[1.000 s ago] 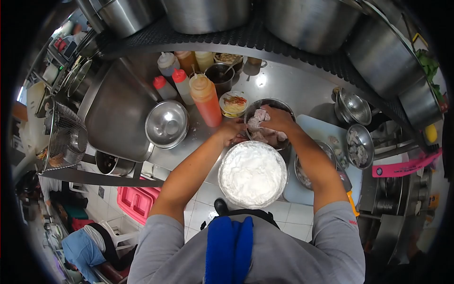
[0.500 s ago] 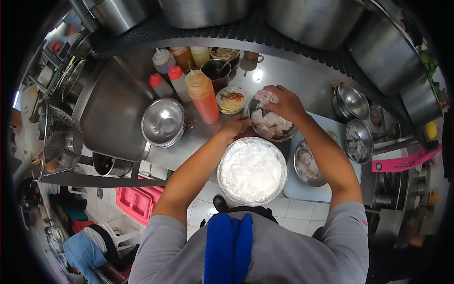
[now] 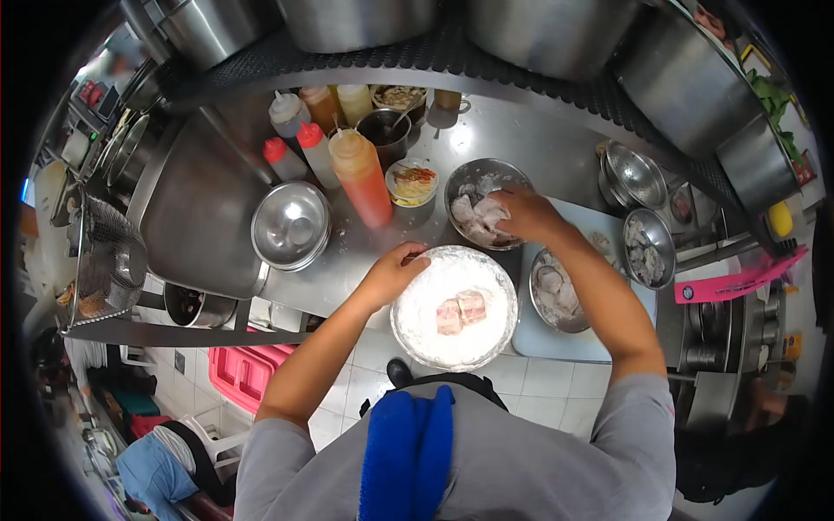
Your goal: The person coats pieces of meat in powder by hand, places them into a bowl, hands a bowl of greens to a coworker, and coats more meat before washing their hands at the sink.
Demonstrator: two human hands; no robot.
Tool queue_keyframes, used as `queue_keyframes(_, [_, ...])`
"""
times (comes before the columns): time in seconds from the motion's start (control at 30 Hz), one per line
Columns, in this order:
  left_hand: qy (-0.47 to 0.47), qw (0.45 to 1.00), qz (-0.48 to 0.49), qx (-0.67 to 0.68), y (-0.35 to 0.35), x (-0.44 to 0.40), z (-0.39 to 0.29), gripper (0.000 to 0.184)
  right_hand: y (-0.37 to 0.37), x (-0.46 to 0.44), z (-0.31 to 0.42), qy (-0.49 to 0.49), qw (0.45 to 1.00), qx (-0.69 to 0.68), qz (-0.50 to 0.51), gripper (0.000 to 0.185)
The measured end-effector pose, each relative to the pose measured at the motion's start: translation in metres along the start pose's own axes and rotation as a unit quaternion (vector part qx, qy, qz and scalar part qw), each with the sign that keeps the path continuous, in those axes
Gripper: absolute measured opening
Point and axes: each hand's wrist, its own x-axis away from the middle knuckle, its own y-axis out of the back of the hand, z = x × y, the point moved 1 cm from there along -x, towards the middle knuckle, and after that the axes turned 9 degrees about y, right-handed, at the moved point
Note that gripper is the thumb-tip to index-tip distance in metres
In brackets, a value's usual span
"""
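Observation:
A round bowl of white flour (image 3: 426, 334) sits at the counter's front edge, close to my body. Pale pink raw meat (image 3: 461, 312) lies on the flour, seemingly two pieces. My left hand (image 3: 393, 276) holds the bowl's upper-left rim, fingers curled at the edge. Just beyond, a metal bowl (image 3: 458, 178) contains more raw meat pieces (image 3: 473, 215). My right hand (image 3: 525, 214) reaches into it from the right, its fingers closed around a piece of meat and partly hidden. Under my right forearm is another metal bowl of pale meat (image 3: 556, 291).
A light cutting board (image 3: 573, 349) lies under the right-hand bowl. Squeeze bottles (image 3: 360, 182), a small tub (image 3: 412, 184) and stacked metal bowls (image 3: 291, 226) stand left. Large pots (image 3: 539, 35) line the overhead shelf. A wire basket (image 3: 113, 260) hangs far left.
Meat pieces now lie on the flour, which was bare before. My left hand moved from beside the meat bowl to the flour bowl's rim. My right hand shifted lower in the meat bowl.

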Motion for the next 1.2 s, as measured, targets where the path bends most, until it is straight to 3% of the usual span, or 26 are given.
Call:
queue_keyframes(0.03, [0.002, 1.0, 0.002, 0.0, -0.005, 0.003, 0.008, 0.043, -0.006, -0.007, -0.014, 0.0, 0.992, 0.116, 0.041, 0.062])
queue_keyframes(0.07, [-0.065, 0.994, -0.053, -0.07, -0.009, 0.004, 0.016, 0.043, -0.009, -0.013, -0.018, -0.001, 0.992, 0.115, 0.041, 0.062])
queue_keyframes(0.1, [-0.129, 0.976, -0.107, -0.138, -0.013, 0.005, 0.022, 0.042, -0.016, -0.017, -0.021, -0.04, 0.984, 0.12, 0.123, 0.068])
queue_keyframes(0.13, [-0.126, 0.975, -0.123, -0.135, -0.016, 0.012, 0.018, 0.04, -0.021, -0.02, -0.021, -0.077, 0.968, 0.123, 0.205, 0.075])
queue_keyframes(0.23, [-0.127, 0.971, -0.18, -0.096, -0.016, 0.012, 0.026, 0.036, -0.023, -0.028, -0.031, -0.101, 0.976, 0.054, 0.183, 0.08])
queue_keyframes(0.37, [-0.162, 0.953, -0.23, -0.112, -0.019, 0.011, 0.035, 0.031, -0.041, -0.019, -0.04, -0.039, 0.986, 0.107, 0.12, 0.073])
queue_keyframes(0.6, [-0.08, 0.971, -0.226, -0.006, -0.024, 0.011, 0.039, 0.033, -0.038, -0.01, -0.026, -0.087, 0.977, 0.0, 0.195, 0.061])
queue_keyframes(0.8, [-0.093, 0.964, -0.244, 0.047, -0.031, 0.013, 0.043, 0.033, -0.051, -0.011, -0.034, -0.057, 0.981, -0.056, 0.178, 0.065])
queue_keyframes(0.93, [-0.095, 0.961, -0.254, 0.057, -0.034, 0.017, 0.037, 0.033, -0.044, -0.012, -0.04, -0.014, 0.99, -0.022, 0.141, 0.064])
queue_keyframes(1.0, [-0.087, 0.961, -0.256, 0.052, -0.034, 0.017, 0.038, 0.033, -0.039, -0.012, -0.046, 0.036, 0.987, -0.105, 0.112, 0.063])
queue_keyframes(1.03, [-0.086, 0.96, -0.259, 0.053, -0.033, 0.016, 0.039, 0.033, -0.037, -0.015, -0.04, 0.039, 0.987, -0.105, 0.113, 0.063])
queue_keyframes(1.1, [-0.094, 0.959, -0.266, 0.033, -0.033, 0.014, 0.043, 0.033, -0.036, -0.015, -0.023, -0.119, 0.967, -0.04, 0.221, 0.062])
queue_keyframes(1.2, [-0.094, 0.96, -0.263, 0.032, -0.033, 0.015, 0.043, 0.033, -0.048, -0.013, -0.013, -0.09, 0.971, 0.069, 0.209, 0.068])
